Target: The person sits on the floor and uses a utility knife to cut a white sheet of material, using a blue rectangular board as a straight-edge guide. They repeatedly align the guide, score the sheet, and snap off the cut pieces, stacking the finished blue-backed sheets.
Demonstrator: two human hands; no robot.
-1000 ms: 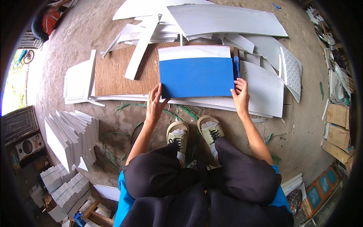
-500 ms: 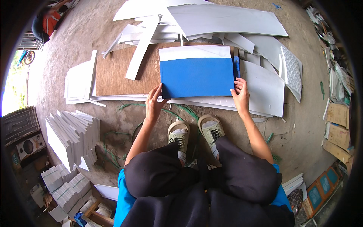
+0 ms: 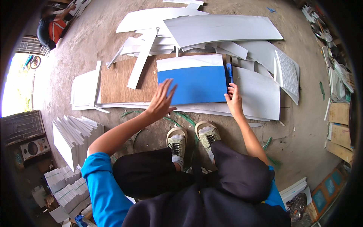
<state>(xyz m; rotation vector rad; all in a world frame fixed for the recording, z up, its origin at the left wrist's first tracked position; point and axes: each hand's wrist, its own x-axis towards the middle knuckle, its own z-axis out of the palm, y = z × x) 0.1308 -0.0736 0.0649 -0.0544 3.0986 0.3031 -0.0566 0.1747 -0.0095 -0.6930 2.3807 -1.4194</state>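
A blue rectangular sheet (image 3: 196, 83) lies on a brown wooden board (image 3: 119, 85), with a white sheet (image 3: 191, 61) showing past its far edge. My left hand (image 3: 162, 99) is open, fingers spread over the blue sheet's near left corner. Whether its fingertips touch the surface, I cannot tell. At the near right corner my right hand (image 3: 234, 100) grips the sheet's edge, thumb on the rim and fingers curled beside it. Just beyond that hand, along the sheet's right side, rests a slim blue-handled tool (image 3: 230, 71) that looks like a cutter.
White foam-like sheets (image 3: 227, 28) and offcuts are heaped beyond the board. A long white strip (image 3: 143, 56) crosses its left part. Stacks of white pieces (image 3: 75, 138) stand at left, and green straps (image 3: 185, 119) lie near my shoes. Another person (image 3: 53, 28) is at the far left.
My left hand has let go of the blue sheet's left edge and moved over its surface, fingers spreading. My left elbow has swung outward. The right hand stays at the right edge.
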